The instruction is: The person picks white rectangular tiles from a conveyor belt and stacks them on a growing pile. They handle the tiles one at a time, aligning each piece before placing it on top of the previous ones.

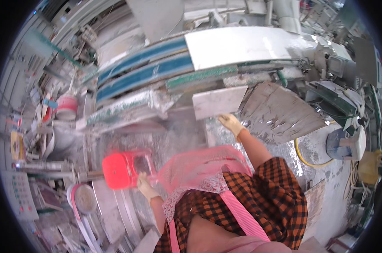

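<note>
My left hand [147, 187], in a pale glove, is closed on the edge of a red plastic stool [116, 170]. The stool is tipped so that its seat faces left and its legs point right. My right hand [232, 123], also gloved, reaches forward with its fingers at the lower edge of a white, faintly veined stone slab [218, 102]. The slab leans near the front of a machine bench. How firmly those fingers grip the slab is hard to make out. A pink apron [203, 166] hangs in front of me, between the hands.
Ahead runs a long bench with blue conveyor strips [146, 69] and a large white slab [237, 46]. A worn board [279, 111] leans right of my hand. Farther right are a yellow hose [307, 158] and a blue container [336, 143]. Buckets and a control panel [20, 196] stand left.
</note>
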A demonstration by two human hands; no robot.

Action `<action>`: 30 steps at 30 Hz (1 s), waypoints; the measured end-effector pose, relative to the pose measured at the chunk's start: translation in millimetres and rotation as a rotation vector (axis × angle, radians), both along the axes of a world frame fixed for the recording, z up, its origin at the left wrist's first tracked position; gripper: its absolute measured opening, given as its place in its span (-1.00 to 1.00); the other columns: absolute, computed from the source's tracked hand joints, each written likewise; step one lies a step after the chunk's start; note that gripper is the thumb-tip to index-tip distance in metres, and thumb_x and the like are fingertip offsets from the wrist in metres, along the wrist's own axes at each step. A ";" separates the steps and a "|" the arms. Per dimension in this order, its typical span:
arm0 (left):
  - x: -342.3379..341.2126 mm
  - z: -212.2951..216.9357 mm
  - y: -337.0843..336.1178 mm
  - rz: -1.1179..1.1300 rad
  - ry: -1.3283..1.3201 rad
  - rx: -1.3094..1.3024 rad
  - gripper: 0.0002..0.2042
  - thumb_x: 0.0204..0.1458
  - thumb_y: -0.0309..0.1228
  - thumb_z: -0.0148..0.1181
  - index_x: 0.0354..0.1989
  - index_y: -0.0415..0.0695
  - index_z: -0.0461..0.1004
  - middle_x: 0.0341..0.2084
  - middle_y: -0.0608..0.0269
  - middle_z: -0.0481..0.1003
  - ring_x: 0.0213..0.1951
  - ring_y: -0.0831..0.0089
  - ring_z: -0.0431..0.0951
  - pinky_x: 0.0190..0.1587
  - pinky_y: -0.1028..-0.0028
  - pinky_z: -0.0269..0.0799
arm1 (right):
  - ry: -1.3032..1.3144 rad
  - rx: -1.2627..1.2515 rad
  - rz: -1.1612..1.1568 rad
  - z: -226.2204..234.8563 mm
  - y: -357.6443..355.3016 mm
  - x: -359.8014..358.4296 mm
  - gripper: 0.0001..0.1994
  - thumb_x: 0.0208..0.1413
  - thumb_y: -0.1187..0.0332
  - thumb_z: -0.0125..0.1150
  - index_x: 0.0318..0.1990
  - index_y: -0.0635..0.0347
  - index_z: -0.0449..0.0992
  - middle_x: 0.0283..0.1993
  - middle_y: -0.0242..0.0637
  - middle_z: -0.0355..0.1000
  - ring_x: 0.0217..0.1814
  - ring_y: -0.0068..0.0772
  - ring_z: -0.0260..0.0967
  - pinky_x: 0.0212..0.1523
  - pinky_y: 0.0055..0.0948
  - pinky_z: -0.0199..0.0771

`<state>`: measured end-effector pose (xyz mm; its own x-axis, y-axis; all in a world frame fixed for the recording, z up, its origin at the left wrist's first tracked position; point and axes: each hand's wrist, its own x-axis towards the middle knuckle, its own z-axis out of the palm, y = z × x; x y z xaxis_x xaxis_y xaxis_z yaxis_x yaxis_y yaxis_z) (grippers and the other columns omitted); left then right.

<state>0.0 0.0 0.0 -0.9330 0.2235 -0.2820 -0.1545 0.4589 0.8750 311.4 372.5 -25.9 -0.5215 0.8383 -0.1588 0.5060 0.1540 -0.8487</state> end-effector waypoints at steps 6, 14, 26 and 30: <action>-56.5 91.8 306.7 -0.597 0.065 0.371 -0.64 0.28 -0.33 -0.12 0.14 -0.28 0.33 -0.07 0.07 0.51 0.08 0.39 0.41 0.21 0.40 0.20 | 0.047 -0.219 -0.642 -45.8 -62.2 139.3 -0.47 -0.05 0.28 0.16 0.13 0.26 0.34 -0.01 -0.12 0.43 0.07 -0.16 0.36 0.11 -0.28 0.32; -44.4 65.2 572.7 -1.083 0.691 -0.136 -0.35 0.02 -0.12 0.12 0.31 -0.04 0.18 0.07 -0.04 0.43 0.24 0.03 0.26 0.35 0.22 -0.01 | -1.259 -0.393 -0.731 -121.1 -378.1 225.9 -0.75 -0.05 0.11 0.19 -0.23 -0.10 0.58 -0.15 -0.22 0.49 -0.04 -0.19 0.43 -0.05 -0.29 0.43; -5.4 30.2 677.1 -1.042 0.675 -0.363 -0.48 0.06 -0.11 0.13 0.04 -0.30 0.30 -0.25 -0.09 0.56 -0.23 -0.01 0.59 -0.18 0.20 0.51 | -0.629 -0.539 -1.312 -72.7 -473.4 57.9 -0.77 0.02 0.26 0.06 -0.51 0.19 0.54 -0.56 -0.20 0.47 -0.57 -0.26 0.38 -0.54 -0.20 0.35; -28.5 22.9 703.8 -0.886 -0.436 0.235 -0.54 0.04 -0.23 0.07 0.04 -0.31 0.34 -0.29 -0.04 0.55 -0.25 0.15 0.59 -0.17 0.27 0.49 | -0.539 -0.459 -1.414 -71.0 -495.6 46.8 -0.75 0.04 0.27 0.04 -0.52 0.23 0.53 -0.61 -0.21 0.45 -0.65 -0.28 0.32 -0.60 -0.23 0.31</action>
